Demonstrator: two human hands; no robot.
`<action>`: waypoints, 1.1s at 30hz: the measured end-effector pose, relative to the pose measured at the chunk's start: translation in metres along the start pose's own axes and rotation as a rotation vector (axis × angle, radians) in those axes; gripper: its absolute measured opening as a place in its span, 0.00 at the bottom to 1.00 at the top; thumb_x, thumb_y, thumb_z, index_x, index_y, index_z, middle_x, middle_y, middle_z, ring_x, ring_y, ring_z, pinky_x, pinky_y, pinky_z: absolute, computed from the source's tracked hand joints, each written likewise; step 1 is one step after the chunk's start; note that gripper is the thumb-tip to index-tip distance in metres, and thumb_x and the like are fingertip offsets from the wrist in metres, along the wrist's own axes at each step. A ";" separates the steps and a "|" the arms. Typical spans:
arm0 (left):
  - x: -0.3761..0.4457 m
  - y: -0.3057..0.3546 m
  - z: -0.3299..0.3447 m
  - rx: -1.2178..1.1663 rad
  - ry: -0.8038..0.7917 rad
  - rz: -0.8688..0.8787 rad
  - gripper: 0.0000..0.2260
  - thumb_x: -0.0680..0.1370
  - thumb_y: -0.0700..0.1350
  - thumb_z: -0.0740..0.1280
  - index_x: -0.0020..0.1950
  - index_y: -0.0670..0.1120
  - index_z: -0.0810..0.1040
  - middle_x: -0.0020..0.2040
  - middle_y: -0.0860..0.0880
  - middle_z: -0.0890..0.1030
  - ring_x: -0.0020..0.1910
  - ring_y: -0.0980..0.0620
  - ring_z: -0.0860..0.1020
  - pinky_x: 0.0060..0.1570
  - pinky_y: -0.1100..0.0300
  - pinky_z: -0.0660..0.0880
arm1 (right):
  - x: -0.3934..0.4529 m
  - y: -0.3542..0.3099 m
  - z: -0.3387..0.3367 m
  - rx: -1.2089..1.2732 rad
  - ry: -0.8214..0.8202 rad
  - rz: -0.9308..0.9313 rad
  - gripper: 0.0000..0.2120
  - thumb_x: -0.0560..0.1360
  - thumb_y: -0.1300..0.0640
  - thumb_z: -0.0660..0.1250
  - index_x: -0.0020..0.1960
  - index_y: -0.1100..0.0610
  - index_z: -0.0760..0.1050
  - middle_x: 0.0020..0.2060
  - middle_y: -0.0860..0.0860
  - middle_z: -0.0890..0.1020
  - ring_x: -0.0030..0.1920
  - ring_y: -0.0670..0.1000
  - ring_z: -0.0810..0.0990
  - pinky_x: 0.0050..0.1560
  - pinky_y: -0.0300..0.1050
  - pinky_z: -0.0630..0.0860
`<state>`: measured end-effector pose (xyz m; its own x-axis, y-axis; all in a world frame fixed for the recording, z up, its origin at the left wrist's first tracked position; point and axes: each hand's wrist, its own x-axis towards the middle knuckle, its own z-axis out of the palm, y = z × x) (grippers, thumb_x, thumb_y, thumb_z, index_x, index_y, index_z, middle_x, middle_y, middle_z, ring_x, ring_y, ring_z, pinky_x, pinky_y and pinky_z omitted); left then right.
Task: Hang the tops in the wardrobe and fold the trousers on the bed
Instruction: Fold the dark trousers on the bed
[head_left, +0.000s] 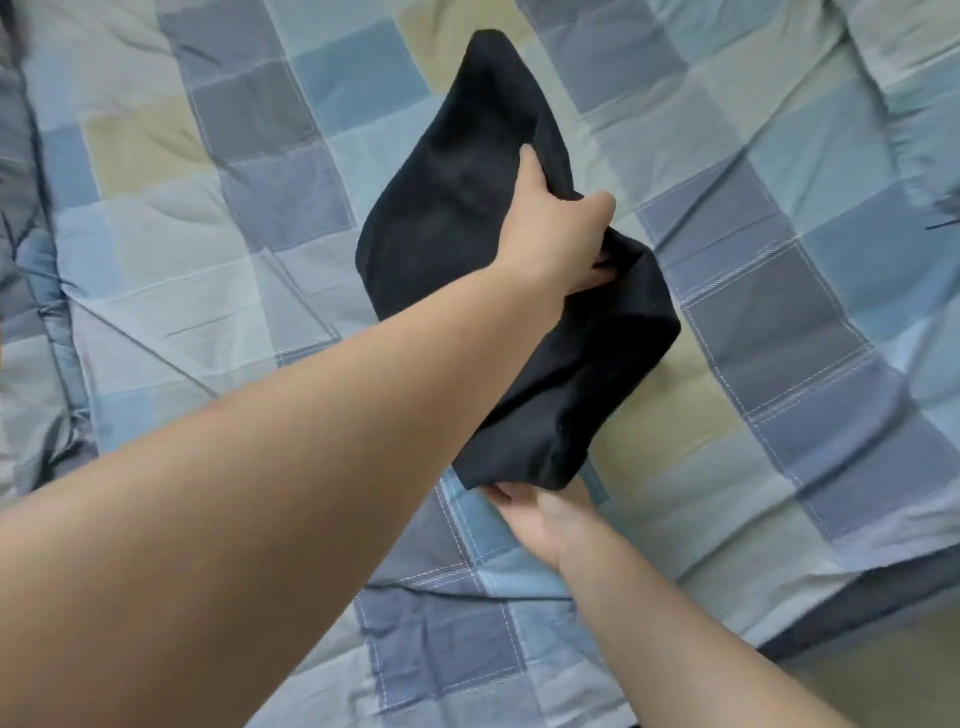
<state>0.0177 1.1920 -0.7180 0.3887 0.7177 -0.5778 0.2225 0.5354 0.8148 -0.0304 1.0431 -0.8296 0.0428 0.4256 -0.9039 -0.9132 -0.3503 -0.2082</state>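
Trousers (467, 244): black, partly folded into a thick bundle, lifted just above the bed between my two hands.
Left hand (556, 234): my fingers are curled into the upper fold, thumb on top, gripping the cloth.
Right hand (540, 512): under the near end of the bundle, fingers tucked beneath the cloth; I cannot tell whether they pinch it or only support it.
Bed (779, 322): covered with a quilt of blue, grey and pale yellow squares, creased around the trousers.
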 end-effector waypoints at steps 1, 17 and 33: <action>0.007 -0.007 0.010 0.041 0.005 -0.012 0.36 0.76 0.37 0.60 0.77 0.61 0.49 0.41 0.49 0.72 0.38 0.50 0.74 0.42 0.54 0.82 | 0.002 -0.007 -0.010 0.008 -0.015 -0.009 0.10 0.79 0.65 0.57 0.51 0.55 0.74 0.51 0.55 0.80 0.53 0.57 0.77 0.62 0.54 0.72; -0.004 -0.164 -0.118 0.133 0.619 -0.377 0.33 0.72 0.58 0.71 0.72 0.47 0.65 0.67 0.46 0.71 0.61 0.48 0.74 0.57 0.54 0.72 | 0.031 -0.163 -0.039 -0.527 0.069 -0.238 0.22 0.74 0.39 0.66 0.64 0.47 0.72 0.55 0.44 0.80 0.53 0.47 0.79 0.54 0.53 0.76; -0.112 -0.224 -0.183 0.083 0.242 -0.544 0.07 0.76 0.51 0.69 0.48 0.47 0.79 0.47 0.47 0.78 0.39 0.51 0.71 0.36 0.60 0.64 | -0.032 -0.024 -0.105 -0.342 0.201 0.118 0.05 0.76 0.54 0.67 0.51 0.53 0.76 0.45 0.50 0.82 0.42 0.48 0.80 0.40 0.38 0.78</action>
<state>-0.2396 1.0729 -0.8450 -0.0128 0.4366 -0.8996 0.4052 0.8247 0.3945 0.0322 0.9502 -0.8347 0.0548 0.2063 -0.9769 -0.7306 -0.6586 -0.1801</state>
